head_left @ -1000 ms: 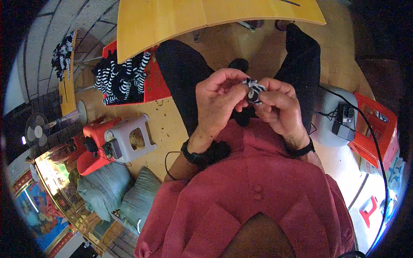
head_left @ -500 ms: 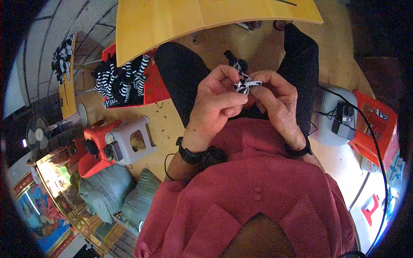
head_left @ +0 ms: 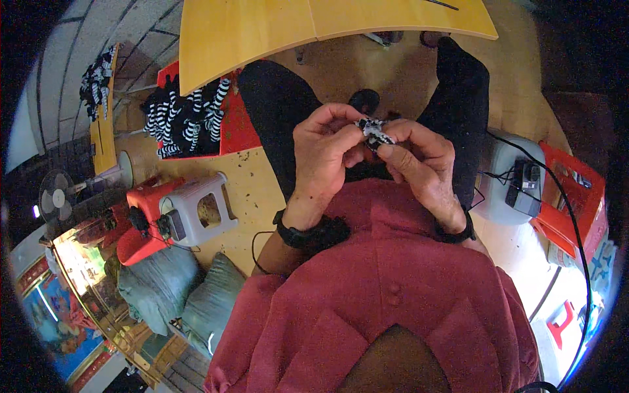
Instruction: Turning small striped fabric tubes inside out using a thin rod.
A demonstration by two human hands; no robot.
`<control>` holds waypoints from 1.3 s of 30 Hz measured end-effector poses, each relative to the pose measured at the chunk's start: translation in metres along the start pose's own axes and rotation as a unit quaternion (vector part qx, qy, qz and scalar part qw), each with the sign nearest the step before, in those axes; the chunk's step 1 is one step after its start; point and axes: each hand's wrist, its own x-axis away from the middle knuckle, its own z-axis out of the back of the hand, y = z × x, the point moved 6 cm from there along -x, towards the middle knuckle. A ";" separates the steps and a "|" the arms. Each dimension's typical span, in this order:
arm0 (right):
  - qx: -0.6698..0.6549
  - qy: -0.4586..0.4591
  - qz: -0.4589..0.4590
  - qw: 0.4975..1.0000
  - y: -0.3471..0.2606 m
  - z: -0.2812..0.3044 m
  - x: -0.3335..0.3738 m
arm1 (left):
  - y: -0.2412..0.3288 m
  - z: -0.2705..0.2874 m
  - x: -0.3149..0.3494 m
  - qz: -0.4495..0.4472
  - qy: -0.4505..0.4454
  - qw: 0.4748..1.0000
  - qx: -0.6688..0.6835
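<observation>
Over my lap, both hands pinch a small piece of black-and-white striped knit fabric (head_left: 375,131). My left hand (head_left: 320,154) grips its left end between thumb and fingertips. At the other end, the thumb and fingers of my right hand (head_left: 426,164) are closed on the cloth. The piece looks bunched up, and parts of it are hidden by the fingers. A dark round thing (head_left: 364,101) shows just beyond the fabric; whether it belongs to the piece I cannot tell.
A yellow wooden table (head_left: 262,39) curves ahead of my knees. Striped fabric pieces (head_left: 187,121) are heaped on a red surface (head_left: 241,128) at the left. Nearby stand a grey stool (head_left: 187,213), a fan (head_left: 57,198) and green cushions (head_left: 157,288). At the right, a black cable (head_left: 557,187) passes a grey stool (head_left: 495,196).
The fabric has been turned and bunched between my fingers, and its dangling dark end has swung out of its earlier place. My hands have shifted slightly while keeping hold.
</observation>
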 end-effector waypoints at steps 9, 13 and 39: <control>-0.022 0.113 0.009 0.993 0.005 0.006 0.001 | -0.007 -0.012 -0.001 0.114 -0.172 0.956 0.208; -0.070 0.117 0.004 0.991 0.004 0.008 0.001 | -0.011 -0.017 0.001 0.147 -0.243 0.938 0.201; -0.172 0.033 -0.066 0.982 -0.005 -0.001 0.003 | 0.002 -0.003 0.010 0.002 -0.192 0.981 0.039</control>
